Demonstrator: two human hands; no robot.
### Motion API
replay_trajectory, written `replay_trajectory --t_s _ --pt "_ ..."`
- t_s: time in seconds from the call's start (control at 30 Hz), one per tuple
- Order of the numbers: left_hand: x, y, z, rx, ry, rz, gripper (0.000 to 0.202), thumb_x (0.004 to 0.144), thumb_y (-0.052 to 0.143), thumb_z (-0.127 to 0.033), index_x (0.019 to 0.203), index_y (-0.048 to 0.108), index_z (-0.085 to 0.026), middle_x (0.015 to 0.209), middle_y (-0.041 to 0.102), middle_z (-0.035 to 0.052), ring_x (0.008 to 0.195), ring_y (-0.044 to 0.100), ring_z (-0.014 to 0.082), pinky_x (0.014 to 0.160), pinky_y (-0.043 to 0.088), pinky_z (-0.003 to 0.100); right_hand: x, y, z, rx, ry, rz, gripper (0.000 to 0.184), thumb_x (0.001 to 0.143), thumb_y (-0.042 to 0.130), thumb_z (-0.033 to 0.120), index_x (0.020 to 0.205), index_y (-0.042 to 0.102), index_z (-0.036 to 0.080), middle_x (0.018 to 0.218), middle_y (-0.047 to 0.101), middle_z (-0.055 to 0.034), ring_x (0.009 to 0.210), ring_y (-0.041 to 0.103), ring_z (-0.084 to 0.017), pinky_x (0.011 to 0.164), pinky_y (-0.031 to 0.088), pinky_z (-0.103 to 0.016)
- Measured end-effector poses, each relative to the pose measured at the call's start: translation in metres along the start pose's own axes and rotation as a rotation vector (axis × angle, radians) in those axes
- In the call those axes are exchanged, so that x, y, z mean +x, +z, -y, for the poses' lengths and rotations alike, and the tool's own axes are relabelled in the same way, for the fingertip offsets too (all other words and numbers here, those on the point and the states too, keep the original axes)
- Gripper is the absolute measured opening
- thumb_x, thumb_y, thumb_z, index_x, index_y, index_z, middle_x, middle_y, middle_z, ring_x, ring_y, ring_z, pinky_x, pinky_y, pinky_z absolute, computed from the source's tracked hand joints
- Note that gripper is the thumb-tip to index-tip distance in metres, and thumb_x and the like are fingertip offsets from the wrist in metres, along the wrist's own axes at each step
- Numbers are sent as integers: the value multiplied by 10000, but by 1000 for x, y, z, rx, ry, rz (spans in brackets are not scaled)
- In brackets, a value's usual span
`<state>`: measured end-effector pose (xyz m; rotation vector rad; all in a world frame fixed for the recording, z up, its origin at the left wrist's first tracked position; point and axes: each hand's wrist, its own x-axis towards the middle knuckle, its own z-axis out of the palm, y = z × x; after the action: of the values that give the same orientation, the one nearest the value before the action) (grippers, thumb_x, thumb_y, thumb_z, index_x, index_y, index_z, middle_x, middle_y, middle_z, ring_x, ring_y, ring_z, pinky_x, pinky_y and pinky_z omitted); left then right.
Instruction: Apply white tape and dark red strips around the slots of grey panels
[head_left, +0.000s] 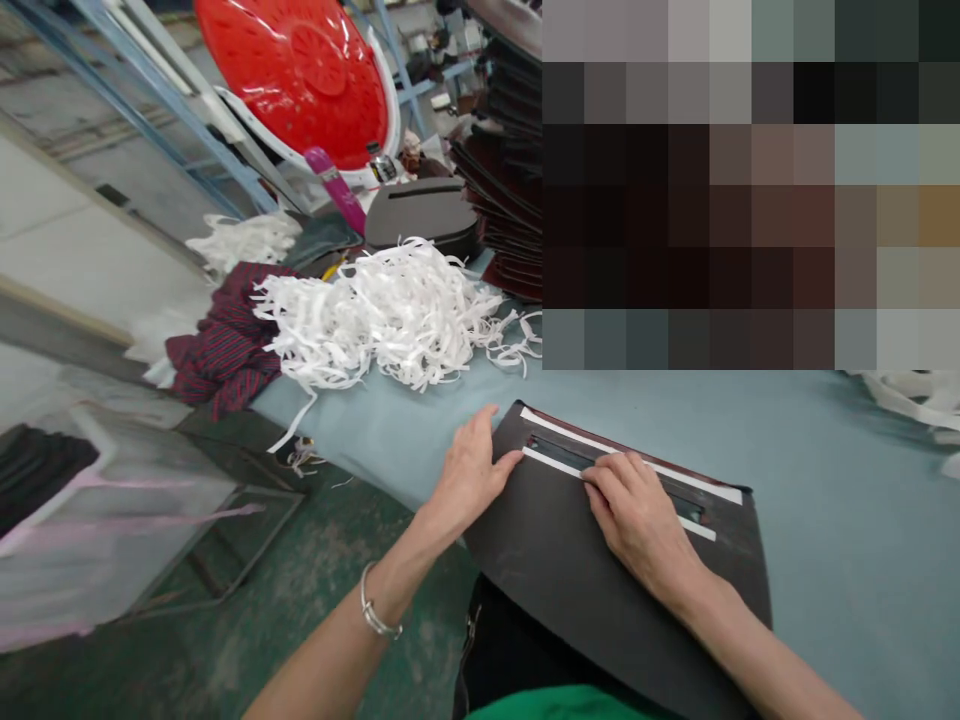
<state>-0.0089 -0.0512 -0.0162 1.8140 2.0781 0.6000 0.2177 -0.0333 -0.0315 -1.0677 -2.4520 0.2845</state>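
A dark grey panel (555,560) with a curved lower edge lies at the table's near edge, over my lap. Near its top is a long slot (559,452), with a white tape strip (555,461) along the lower side and another white strip (697,478) along the upper side. My left hand (469,470) rests at the panel's left corner, thumb stretched onto the surface and fingers along the edge. Across the slot lies my right hand (641,520), its fingers bent and close together on the lower strip. The strip's middle is hidden under that hand.
Behind the panel, a heap of white strips (412,315) lies on the blue-green tabletop (847,520). Beyond are striped cloth (232,335), a stack of dark panels (506,220), a grey piece (420,215) and a red basin (300,75). More white strips (915,400) lie at right.
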Motion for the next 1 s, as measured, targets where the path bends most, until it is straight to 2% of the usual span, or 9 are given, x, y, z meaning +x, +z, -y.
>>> replay_trajectory --t_s 0.07,0.13,0.2,0.3,0.37,0.47,0.6,0.8,1.0 --pt "6 -8 0 -138 -20 105 484 814 600 -292 1253 412 -209 972 611 51 892 601 202 806 484 364 -2 4 -4 20 8 -38 186 917 419 200 977 586 144 964 570 -105 912 502 -206 795 400 -352" --pt "13 -20 -1 -238 -23 134 434 824 587 -280 1227 431 -239 911 621 17 796 609 167 737 489 315 -6 3 -9 -1 18 -61 205 920 436 251 1023 575 139 963 584 -109 914 515 -216 789 401 -363" --pt "22 -33 -1 -239 -10 75 434 819 597 -282 1221 438 -253 895 612 7 773 599 156 715 478 298 -11 -2 -15 -41 32 -69 240 918 452 294 1050 563 128 912 595 -102 876 528 -217 772 395 -365" --pt "33 -42 3 -55 42 -72 454 797 630 -291 1211 452 -237 933 587 21 901 568 195 811 445 349 -21 -8 -23 -86 60 -79 222 920 454 312 980 569 132 826 590 -78 796 528 -199 731 378 -340" --pt "32 -34 6 72 101 -124 476 786 644 -304 1210 447 -217 1004 561 45 990 523 223 865 411 390 -24 -10 -24 -118 81 -80 201 922 456 309 922 575 146 804 584 -68 771 524 -192 709 363 -326" --pt "19 -9 7 99 176 -92 386 812 614 -309 1152 468 -201 1076 525 64 1008 492 217 865 401 384 -20 -6 -20 -164 99 -79 193 918 466 307 886 582 157 796 584 -63 768 524 -193 706 349 -320" --pt "4 14 5 77 171 -116 217 847 557 -270 1045 506 -194 1058 534 60 994 483 211 865 393 377 8 8 -6 -194 124 -60 196 921 450 292 870 592 166 801 590 -66 776 522 -200 704 343 -318" --pt "5 12 6 50 190 -118 220 852 546 -273 1050 500 -192 1073 541 76 1010 493 223 870 397 391 60 35 21 -143 123 -55 188 883 414 142 901 598 171 842 576 -92 811 510 -215 699 350 -328" --pt "5 12 3 71 270 -62 483 875 448 -139 1336 335 -228 1364 418 99 1236 390 223 990 343 413 78 43 31 -116 88 16 285 771 451 24 985 591 148 931 558 -115 884 472 -234 738 361 -339"
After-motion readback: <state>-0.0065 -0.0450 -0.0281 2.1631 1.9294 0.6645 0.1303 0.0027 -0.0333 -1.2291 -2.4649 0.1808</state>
